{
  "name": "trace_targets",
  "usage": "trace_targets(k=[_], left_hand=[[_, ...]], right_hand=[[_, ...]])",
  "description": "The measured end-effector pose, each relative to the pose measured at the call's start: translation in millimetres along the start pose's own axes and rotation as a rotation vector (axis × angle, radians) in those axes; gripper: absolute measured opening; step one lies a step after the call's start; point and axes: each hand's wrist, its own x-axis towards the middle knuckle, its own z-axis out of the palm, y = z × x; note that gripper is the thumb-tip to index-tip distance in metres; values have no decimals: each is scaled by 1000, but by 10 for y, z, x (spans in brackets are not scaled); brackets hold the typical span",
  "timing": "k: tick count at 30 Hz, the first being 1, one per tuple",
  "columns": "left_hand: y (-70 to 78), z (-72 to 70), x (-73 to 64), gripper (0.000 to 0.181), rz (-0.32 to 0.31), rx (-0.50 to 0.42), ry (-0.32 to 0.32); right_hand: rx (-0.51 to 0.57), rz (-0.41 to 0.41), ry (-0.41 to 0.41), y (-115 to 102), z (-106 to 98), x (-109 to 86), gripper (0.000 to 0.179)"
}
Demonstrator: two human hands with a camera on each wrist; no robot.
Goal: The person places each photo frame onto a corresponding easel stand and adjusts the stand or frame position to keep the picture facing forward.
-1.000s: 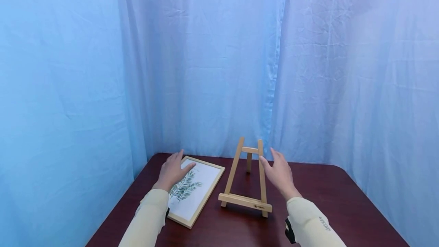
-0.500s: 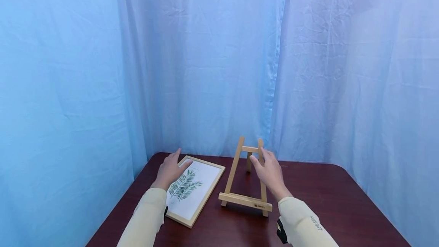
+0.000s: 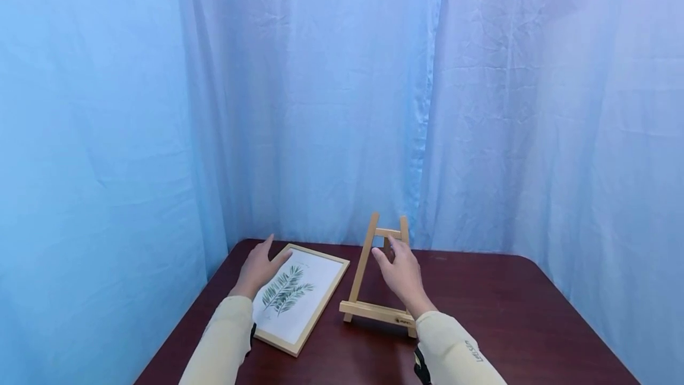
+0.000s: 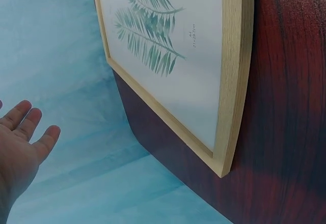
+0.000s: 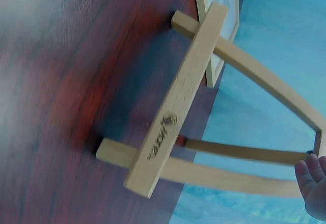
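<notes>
A picture frame with a pale wooden border and a green leaf print lies flat on the dark red table. My left hand hovers over its left side, fingers spread and holding nothing; in the left wrist view that hand is apart from the frame. To the right stands a small wooden easel with a front ledge. In front of its right leg, from the head view, is my right hand, its fingers extended. The right wrist view has the fingers near the easel's upper part; contact cannot be told.
The dark red wooden table has rounded far corners. Light blue curtains hang behind it and along both sides. The frame and the easel stand close together, with a narrow strip of table between them.
My right hand has moved left, from beside the easel's right leg to in front of it. My left hand has shifted slightly left. Frame and easel stay in place.
</notes>
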Motion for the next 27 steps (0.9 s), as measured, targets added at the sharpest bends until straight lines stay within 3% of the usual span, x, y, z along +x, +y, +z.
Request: trace_targets(k=[27], left_hand=[[-341, -87, -69, 91, -80, -51, 2]], right_hand=[[116, 54, -22, -174, 613, -356, 59]])
